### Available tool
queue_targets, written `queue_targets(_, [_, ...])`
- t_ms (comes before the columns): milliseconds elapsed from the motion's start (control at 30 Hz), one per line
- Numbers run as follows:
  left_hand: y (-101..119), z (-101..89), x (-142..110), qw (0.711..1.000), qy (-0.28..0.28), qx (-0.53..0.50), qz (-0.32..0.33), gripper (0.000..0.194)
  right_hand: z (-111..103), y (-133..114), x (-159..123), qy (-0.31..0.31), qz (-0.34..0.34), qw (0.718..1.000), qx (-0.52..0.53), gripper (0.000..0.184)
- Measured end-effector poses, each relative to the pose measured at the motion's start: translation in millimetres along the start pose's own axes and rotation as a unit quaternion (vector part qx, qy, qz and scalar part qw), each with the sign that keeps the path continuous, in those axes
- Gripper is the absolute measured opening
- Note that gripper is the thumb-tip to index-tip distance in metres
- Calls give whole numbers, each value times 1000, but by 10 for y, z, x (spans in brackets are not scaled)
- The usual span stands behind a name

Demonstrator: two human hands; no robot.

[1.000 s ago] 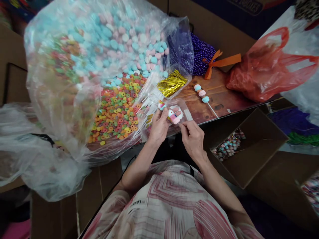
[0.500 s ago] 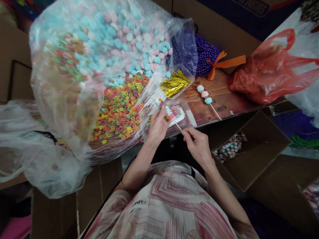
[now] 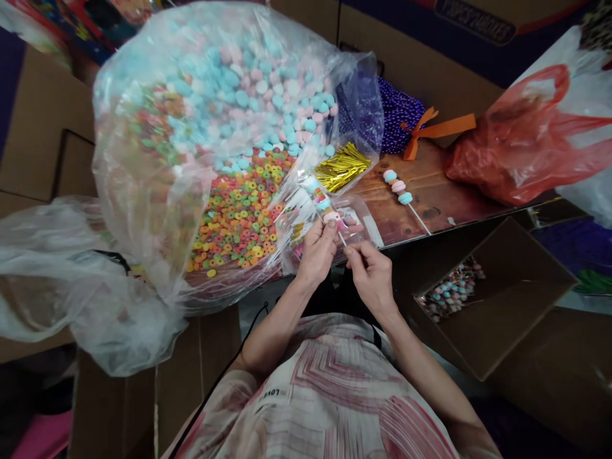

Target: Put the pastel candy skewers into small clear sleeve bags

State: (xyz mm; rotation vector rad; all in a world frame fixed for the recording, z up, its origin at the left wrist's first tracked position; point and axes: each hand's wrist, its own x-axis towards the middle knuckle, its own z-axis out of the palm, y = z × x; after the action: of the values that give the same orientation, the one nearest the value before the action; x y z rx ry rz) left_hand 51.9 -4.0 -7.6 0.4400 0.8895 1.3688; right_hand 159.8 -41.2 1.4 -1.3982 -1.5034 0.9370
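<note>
A candy skewer point(image 3: 324, 204), a thin white stick threaded with blue, pink and multicoloured sweets, slants over a clear plastic tray point(image 3: 370, 220). At the lower sweets, the fingers of my left hand point(image 3: 319, 253) are closed round it. My right hand point(image 3: 371, 271) pinches the lower end of the stick, just below the left fingertips. Beyond, a large clear bag point(image 3: 148, 172) lies open, with ring gummies point(image 3: 243, 217) at its near side and blue and pink marshmallows point(image 3: 268, 95) further back. Gold twist ties point(image 3: 345, 167) lie right of the bag.
Another marshmallow stick point(image 3: 398, 187) lies on the wooden-patterned table point(image 3: 430, 166). Behind it are a purple dotted bag with an orange ribbon point(image 3: 415, 131) and a red plastic bag point(image 3: 507, 146). Below the edge, a cardboard box point(image 3: 516, 299) holds several finished skewers point(image 3: 454, 290).
My left hand has slid down the skewer toward my right hand, uncovering more of the upper sweets. The right hand stays at the stick's lower end. The whole view has shifted slightly.
</note>
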Motion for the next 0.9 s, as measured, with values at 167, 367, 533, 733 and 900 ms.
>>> queue_targets(167, [-95,-51,-19,1000,-15,26,-2,30,32,-31,33,12,-20,1000,16,26])
queue_targets(367, [-39,-250,-40,990,-2,144,-2,33,35,-69,123,23,5,999,42,26])
queue_targets(533, [118,-247,-110,994,-66,72,-41,36,4,-64,127,-2,-12,999,33,25])
queue_targets(733, [150,-200,-24,1000,-5,16,-8,45,74,31,75,-1,-56,998,-15,25])
queue_targets(900, [79,-143,-7,1000,6,1,-23,37,154,88,59,-6,-107,993,-43,25])
